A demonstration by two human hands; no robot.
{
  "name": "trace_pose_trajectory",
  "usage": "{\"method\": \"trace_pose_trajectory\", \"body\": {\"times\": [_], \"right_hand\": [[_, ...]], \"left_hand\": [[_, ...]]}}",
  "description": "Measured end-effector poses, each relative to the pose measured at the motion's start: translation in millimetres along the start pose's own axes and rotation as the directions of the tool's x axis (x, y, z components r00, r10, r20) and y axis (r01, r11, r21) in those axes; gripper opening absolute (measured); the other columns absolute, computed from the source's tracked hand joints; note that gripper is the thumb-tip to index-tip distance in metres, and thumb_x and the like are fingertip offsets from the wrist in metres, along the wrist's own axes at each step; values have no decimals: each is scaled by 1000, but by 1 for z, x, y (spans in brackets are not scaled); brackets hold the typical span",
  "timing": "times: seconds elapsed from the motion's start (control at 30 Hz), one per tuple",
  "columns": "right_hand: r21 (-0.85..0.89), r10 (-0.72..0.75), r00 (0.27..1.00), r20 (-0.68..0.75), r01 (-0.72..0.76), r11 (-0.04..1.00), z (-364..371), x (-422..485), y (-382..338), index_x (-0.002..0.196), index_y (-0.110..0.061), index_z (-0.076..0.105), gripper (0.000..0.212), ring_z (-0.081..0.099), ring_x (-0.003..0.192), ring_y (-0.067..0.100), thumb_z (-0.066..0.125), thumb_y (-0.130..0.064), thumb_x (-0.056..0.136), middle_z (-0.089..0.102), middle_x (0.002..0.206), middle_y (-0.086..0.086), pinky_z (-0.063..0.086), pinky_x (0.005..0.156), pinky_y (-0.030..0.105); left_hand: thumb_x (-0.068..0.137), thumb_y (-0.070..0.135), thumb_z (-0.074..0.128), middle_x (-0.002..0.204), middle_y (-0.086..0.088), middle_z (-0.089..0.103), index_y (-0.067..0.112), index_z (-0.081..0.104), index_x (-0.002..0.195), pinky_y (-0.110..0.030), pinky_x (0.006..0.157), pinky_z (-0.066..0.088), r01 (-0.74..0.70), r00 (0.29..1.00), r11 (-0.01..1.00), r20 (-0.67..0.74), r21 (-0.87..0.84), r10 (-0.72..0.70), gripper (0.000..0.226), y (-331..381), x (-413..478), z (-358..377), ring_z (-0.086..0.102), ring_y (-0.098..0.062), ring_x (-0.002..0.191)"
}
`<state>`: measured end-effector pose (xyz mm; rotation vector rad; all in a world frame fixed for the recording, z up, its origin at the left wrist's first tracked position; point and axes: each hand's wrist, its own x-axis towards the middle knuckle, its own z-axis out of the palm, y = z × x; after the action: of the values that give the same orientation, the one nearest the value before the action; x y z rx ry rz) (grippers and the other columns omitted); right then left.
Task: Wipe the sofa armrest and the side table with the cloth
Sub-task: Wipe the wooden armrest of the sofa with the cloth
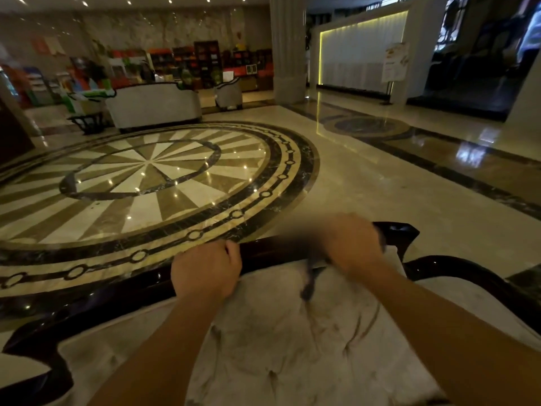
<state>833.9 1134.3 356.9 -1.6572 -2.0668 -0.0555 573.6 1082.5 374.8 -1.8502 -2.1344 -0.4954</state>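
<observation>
Two bare forearms are reaching forward over the pale tufted sofa (278, 347) cushion. The left hand (205, 272) is lying curled on the dark glossy wooden rail (117, 291) that edges the sofa, fingers bent over its far side — holding nothing else that shows. The right hand (351, 244), blurred, is closing around a dark cloth (311, 278) — one end is dangling below the hand onto the cushion. The hand is sitting just beside the rail's carved end, well right of the left hand. Beyond them a polished marble floor (366, 186) is gleaming.
</observation>
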Motion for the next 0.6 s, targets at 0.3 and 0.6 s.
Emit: {"method": "trace_pose_trajectory", "body": {"times": [0.3,0.6], "right_hand": [[22,51,983,-176,-48,999,35,-12,-127,88,-29,68,37,58,90,22,37,-49,93,69,87,-3,43,89,44],[-177,114,992,60,-102,979,-6,4,26,115,-10,63,22,59,102,37,51,-18,98,67,113,14,45,89,44]], "left_hand": [[96,41,32,55,6,38,25,48,68,-34,63,35,-19,999,998,36,67,17,35,0,-2,2,44,-17,55],[97,39,32,50,4,46,24,53,58,-33,63,43,-4,999,1000,39,-25,5,46,0,-2,0,47,-17,49]]}}
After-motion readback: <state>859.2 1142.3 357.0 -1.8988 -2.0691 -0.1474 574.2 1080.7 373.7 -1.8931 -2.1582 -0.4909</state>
